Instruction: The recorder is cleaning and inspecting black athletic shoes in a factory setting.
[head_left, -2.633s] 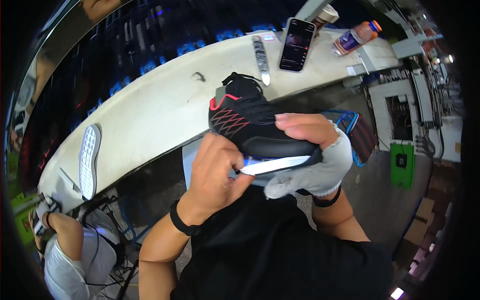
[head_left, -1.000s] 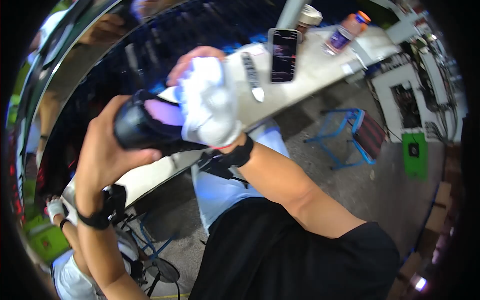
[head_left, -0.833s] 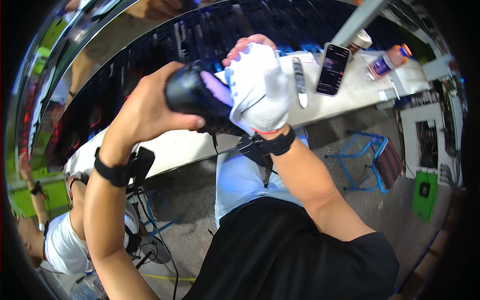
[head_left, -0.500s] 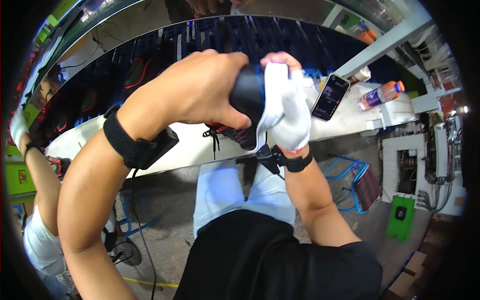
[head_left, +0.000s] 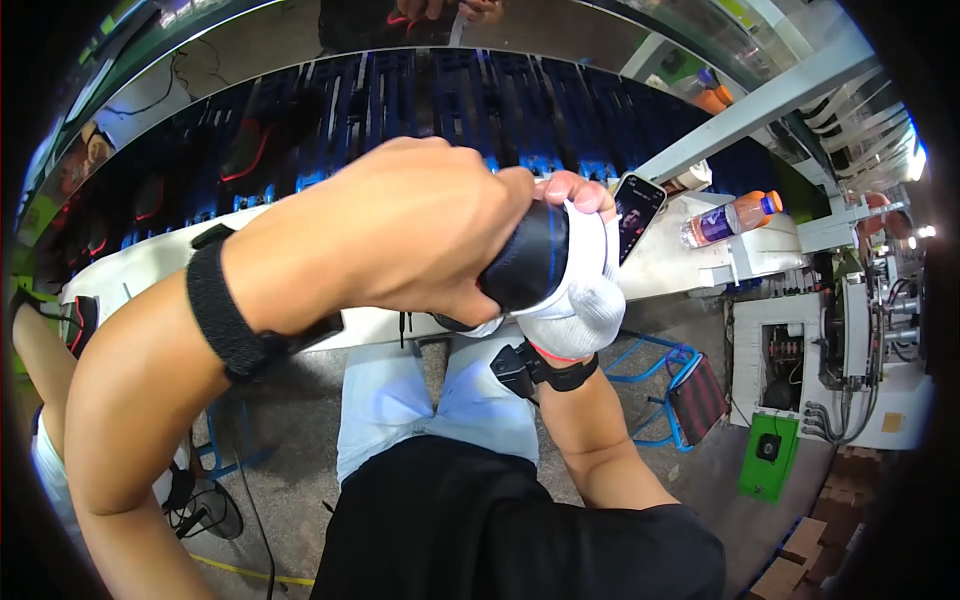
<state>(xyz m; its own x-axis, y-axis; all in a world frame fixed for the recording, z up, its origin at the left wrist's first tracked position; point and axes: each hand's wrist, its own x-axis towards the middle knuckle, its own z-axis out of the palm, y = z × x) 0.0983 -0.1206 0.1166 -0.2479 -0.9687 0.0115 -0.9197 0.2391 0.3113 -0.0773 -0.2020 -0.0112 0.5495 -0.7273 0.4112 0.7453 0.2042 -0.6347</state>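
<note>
Shoe now lifted close to my face, up off the white bench where I held it earlier. Left hand wraps it tight; gloved right hand cups its far side.

A long white desk curves across the middle, with a dark conveyor belt of blue slats behind it at twelve o'clock. A white post slants toward two o'clock. The grey concrete floor lies below; a blue folding stool stands at four o'clock, beside a green box.
</note>
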